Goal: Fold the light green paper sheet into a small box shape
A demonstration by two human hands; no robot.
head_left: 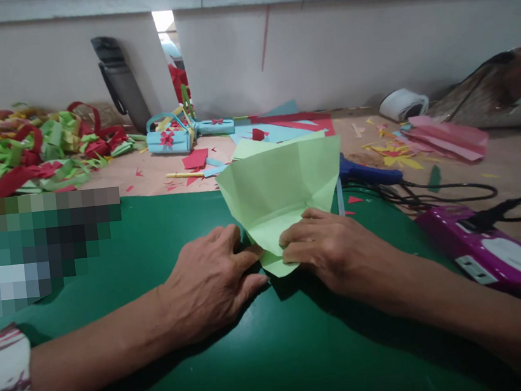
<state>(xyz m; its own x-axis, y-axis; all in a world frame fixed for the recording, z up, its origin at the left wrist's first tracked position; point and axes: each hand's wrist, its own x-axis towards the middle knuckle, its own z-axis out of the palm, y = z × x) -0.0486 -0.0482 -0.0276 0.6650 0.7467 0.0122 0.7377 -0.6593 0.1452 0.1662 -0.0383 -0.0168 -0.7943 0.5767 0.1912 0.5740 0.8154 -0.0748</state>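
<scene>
Left hand (213, 280) flat, fingertips pinning paper (282, 184) at its 7 o'clock corner on mat (162, 229); right hand (334, 250) curled, pinching the fold at 5 o'clock; uneven pressure would likely skew the crease; glue gun (369, 176) near at 2 o'clock, a probable snag.

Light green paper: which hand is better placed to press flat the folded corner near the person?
Probably the right hand: its fingers lie on the light green paper, over the folded corner. The left hand rests on the green mat and only meets the paper's edge.
</scene>
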